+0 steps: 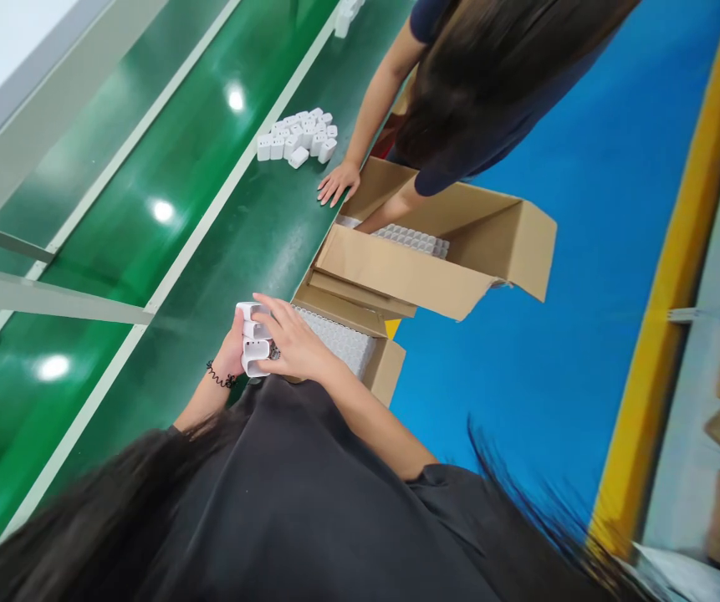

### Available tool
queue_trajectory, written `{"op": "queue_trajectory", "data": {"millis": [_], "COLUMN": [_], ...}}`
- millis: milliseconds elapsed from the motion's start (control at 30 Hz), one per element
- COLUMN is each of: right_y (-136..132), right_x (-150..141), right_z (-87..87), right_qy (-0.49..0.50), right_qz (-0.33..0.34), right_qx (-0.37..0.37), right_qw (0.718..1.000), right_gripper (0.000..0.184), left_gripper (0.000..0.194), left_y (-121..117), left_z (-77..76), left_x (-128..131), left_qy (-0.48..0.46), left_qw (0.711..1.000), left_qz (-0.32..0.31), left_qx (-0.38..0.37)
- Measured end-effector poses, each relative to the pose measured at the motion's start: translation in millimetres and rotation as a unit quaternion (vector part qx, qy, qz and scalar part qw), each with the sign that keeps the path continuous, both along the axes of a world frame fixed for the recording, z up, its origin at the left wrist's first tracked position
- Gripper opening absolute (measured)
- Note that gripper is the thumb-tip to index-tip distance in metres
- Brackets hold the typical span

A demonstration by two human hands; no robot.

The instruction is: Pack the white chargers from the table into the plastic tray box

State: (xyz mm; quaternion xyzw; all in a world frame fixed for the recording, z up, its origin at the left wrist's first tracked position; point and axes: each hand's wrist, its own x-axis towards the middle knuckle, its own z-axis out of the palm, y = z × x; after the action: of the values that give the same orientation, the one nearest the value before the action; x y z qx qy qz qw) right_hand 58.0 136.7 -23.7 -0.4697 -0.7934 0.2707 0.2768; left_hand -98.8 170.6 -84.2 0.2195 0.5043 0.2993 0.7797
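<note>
Left hand [232, 349] and right hand [300, 344] together grip white plastic housings [255, 329], an open cardboard carton [387, 369] at three o'clock.

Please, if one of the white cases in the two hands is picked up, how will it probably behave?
The white cases look stiff: their walls keep shape between the left hand and right hand. They are probably light for their size, because the open ends look hollow. Their smooth surface might be slippery.
</note>
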Motion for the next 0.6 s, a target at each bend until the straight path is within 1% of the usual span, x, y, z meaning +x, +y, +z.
{"op": "queue_trajectory", "data": {"millis": [67,133,200,233,300,367,400,500,533,567,600], "right_y": [-6,-15,-29,-39,-64,-95,-111,-152,-161,-167,-169], "right_x": [6,14,23,28,38,48,54,74,81,90,100], "right_z": [-10.4,-27.2,-50.5,-64.3,-95.6,-132.5,-153.4,-226.2,-253.1,-280.5,-308.0], "right_qy": [-0.016,-0.022,-0.014,-0.004,0.021,0.048,0.058,0.063,0.053,0.040,0.025], "right_qz": [-0.018,-0.037,-0.058,-0.072,-0.108,-0.161,-0.193,-0.284,-0.314,-0.342,-0.367], "right_qx": [-0.022,-0.055,-0.094,-0.112,-0.141,-0.172,-0.193,-0.279,-0.311,-0.340,-0.366], "right_qw": [0.999,0.998,0.994,0.991,0.984,0.971,0.960,0.915,0.896,0.875,0.855], "right_gripper": [0.064,0.065,0.066,0.067,0.068,0.067,0.066,0.063,0.063,0.063,0.064], "left_gripper": [0.069,0.072,0.076,0.075,0.064,0.052,0.051,0.050,0.051,0.052,0.053], "left_y": [-3,-11,-23,-28,-33,-26,-17,22,35,47,57], "left_z": [-12.9,-28.5,-44.5,-51.8,-64.3,-75.1,-80.7,-103.1,-112.7,-123.0,-133.5], "left_x": [7,16,25,29,34,35,34,30,29,28,27], "left_qy": [0.026,0.097,0.169,0.193,0.224,0.273,0.304,0.396,0.429,0.472,0.517], "left_qw": [0.999,0.990,0.968,0.955,0.935,0.906,0.888,0.833,0.809,0.771,0.720], "left_qz": [-0.023,-0.087,-0.164,-0.196,-0.232,-0.255,-0.258,-0.236,-0.229,-0.224,-0.225], "left_qx": [0.006,0.044,0.092,0.113,0.145,0.198,0.228,0.306,0.330,0.365,0.405]}}
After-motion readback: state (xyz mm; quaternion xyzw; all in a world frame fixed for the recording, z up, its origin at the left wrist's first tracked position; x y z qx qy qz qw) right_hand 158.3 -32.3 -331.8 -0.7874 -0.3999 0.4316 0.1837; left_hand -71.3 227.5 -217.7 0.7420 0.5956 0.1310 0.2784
